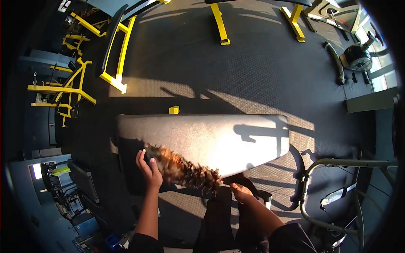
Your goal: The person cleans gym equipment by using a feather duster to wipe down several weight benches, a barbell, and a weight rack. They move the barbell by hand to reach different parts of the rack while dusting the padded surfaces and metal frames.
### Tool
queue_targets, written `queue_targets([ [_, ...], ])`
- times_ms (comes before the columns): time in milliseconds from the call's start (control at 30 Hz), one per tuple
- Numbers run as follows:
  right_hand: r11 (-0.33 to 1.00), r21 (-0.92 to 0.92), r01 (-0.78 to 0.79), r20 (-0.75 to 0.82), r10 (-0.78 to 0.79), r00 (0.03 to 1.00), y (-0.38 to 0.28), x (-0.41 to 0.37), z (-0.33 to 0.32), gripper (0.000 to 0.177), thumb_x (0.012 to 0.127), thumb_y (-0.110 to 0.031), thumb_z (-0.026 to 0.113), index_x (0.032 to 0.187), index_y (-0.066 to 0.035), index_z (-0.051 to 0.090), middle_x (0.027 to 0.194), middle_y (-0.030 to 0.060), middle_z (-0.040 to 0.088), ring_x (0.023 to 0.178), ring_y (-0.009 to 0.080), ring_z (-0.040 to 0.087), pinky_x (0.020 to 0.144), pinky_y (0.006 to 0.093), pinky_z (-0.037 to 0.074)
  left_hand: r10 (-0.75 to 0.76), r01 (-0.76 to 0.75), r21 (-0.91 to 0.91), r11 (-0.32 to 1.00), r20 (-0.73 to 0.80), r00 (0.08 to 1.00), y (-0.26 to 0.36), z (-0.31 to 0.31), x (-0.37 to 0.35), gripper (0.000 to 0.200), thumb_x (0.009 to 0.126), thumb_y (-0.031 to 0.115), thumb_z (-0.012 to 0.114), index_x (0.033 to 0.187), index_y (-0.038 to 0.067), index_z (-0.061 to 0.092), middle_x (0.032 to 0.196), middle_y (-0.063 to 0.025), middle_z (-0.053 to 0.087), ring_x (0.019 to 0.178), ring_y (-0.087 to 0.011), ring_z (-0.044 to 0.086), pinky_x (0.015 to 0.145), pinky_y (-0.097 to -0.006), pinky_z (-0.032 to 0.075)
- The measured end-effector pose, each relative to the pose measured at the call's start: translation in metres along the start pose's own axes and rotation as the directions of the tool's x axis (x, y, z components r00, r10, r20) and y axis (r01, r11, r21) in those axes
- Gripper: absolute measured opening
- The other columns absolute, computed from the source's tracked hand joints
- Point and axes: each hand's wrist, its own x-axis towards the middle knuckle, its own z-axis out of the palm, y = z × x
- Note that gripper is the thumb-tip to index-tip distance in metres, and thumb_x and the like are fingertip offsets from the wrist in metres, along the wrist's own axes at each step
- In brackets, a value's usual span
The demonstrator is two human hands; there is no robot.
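Observation:
A brown feather duster [183, 168] slants across the near edge of a padded bench [198, 130]. My right hand [241, 193] is closed around its thin handle, at the lower right end of the feathers. At the other end, my left hand [149, 169] is raised with fingers and thumb apart, right beside the feather tip. Bright sunlight falls on the bench top, and its left end lies in shadow. The feathers look slightly blurred.
Yellow-framed gym machines [120, 55] stand at the far left, and another yellow-legged bench [220, 25] is ahead. An exercise bike [356, 57] is by the window at right. A metal-tube frame machine [306, 185] rises at near right. Dark rubber matting [257, 63] covers the floor.

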Motion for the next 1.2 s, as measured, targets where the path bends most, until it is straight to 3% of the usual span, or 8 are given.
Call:
queue_targets([
  [67, 0.914, -0.270, 0.303, -0.102, -0.340, 0.935, 0.034, 0.009, -0.003, 0.027, 0.102, -0.030, 0.038, 0.101, -0.009, 0.054, 0.104, 0.0193, 0.065, 0.107, 0.0392, 0.061, 0.089, 0.0496, 0.048, -0.145, 0.134, -0.100, 0.986, -0.104, 0.984, -0.004, 0.009, 0.000, 0.042, 0.103, 0.019, 0.046, 0.139, 0.000, 0.040, 0.142, -0.0196, 0.037, 0.130, -0.0326, 0.041, 0.108, -0.0445, 0.033],
  [233, 0.934, 0.318, 0.164, -0.615, 0.071, 0.785, 0.087, 0.031, -0.016, 0.012, 0.099, -0.018, 0.047, 0.101, -0.006, 0.048, 0.087, 0.0293, 0.063, 0.087, 0.0518, 0.059, 0.071, 0.0553, 0.046, -0.225, 0.216, -0.214, 0.953, -0.020, 0.974, 0.023, 0.021, 0.003, 0.045, 0.102, 0.021, 0.046, 0.143, 0.005, 0.037, 0.141, -0.0166, 0.039, 0.128, -0.0309, 0.045, 0.106, -0.0440, 0.036],
  [533, 0.949, 0.014, 0.315, -0.362, -0.288, 0.886, 0.099, -0.015, -0.001, 0.012, 0.099, -0.021, 0.050, 0.100, -0.008, 0.050, 0.093, 0.0243, 0.063, 0.091, 0.0464, 0.061, 0.075, 0.0521, 0.048, 0.110, -0.055, -0.194, 0.980, 0.285, 0.952, 0.104, 0.093, -0.005, 0.049, 0.097, 0.015, 0.053, 0.141, 0.002, 0.038, 0.139, -0.0218, 0.039, 0.130, -0.0360, 0.038, 0.111, -0.0465, 0.029],
  [633, 0.914, 0.389, 0.117, -0.623, 0.167, 0.764, 0.124, 0.005, 0.006, 0.017, 0.101, -0.023, 0.050, 0.096, -0.007, 0.048, 0.083, 0.0220, 0.059, 0.078, 0.0436, 0.059, 0.069, 0.0472, 0.047, 0.190, -0.139, -0.156, 0.978, 0.390, 0.901, 0.123, 0.109, -0.009, 0.057, 0.093, 0.013, 0.060, 0.142, 0.000, 0.035, 0.142, -0.0246, 0.036, 0.135, -0.0390, 0.033, 0.114, -0.0493, 0.026],
  [767, 0.573, 0.753, 0.323, -0.603, 0.406, 0.686, 0.145, 0.041, 0.017, 0.015, 0.102, -0.015, 0.049, 0.091, -0.005, 0.046, 0.070, 0.0073, 0.044, 0.066, 0.0159, 0.038, 0.061, 0.0334, 0.041, 0.169, -0.221, -0.031, 0.975, 0.748, 0.642, 0.138, 0.134, -0.023, 0.077, 0.087, 0.025, 0.069, 0.150, 0.009, 0.028, 0.155, -0.0245, 0.022, 0.144, -0.0413, 0.022, 0.116, -0.0535, 0.021],
  [867, 0.836, 0.478, 0.272, -0.682, 0.157, 0.714, 0.128, 0.016, 0.023, 0.011, 0.098, -0.018, 0.054, 0.095, -0.008, 0.052, 0.079, 0.0206, 0.060, 0.075, 0.0404, 0.061, 0.067, 0.0455, 0.047, 0.019, -0.392, 0.141, 0.909, 0.926, 0.378, 0.143, 0.152, -0.046, 0.099, 0.078, 0.040, 0.078, 0.155, 0.016, 0.021, 0.161, -0.0249, 0.003, 0.148, -0.0449, 0.003, 0.114, -0.0663, 0.012],
  [967, 0.881, 0.338, 0.331, -0.617, -0.058, 0.785, 0.128, -0.014, 0.013, 0.012, 0.097, -0.019, 0.055, 0.097, -0.008, 0.053, 0.087, 0.0249, 0.064, 0.089, 0.0478, 0.061, 0.074, 0.0521, 0.047, -0.031, -0.599, 0.239, 0.764, 0.941, 0.336, 0.146, 0.159, -0.069, 0.117, 0.067, 0.045, 0.086, 0.157, 0.020, 0.015, 0.157, -0.0324, -0.015, 0.146, -0.0507, -0.009, 0.114, -0.0676, 0.009],
  [1200, 0.660, 0.749, 0.060, -0.612, 0.654, 0.445, 0.188, 0.022, 0.006, 0.021, 0.100, -0.022, 0.052, 0.093, -0.003, 0.051, 0.085, 0.0256, 0.061, 0.082, 0.0463, 0.061, 0.070, 0.0476, 0.047, -0.035, -0.498, 0.246, 0.832, 0.917, 0.396, 0.144, 0.162, -0.060, 0.117, 0.066, 0.036, 0.089, 0.155, 0.020, 0.017, 0.159, -0.0261, -0.005, 0.147, -0.0463, 0.002, 0.114, -0.0663, 0.014],
])
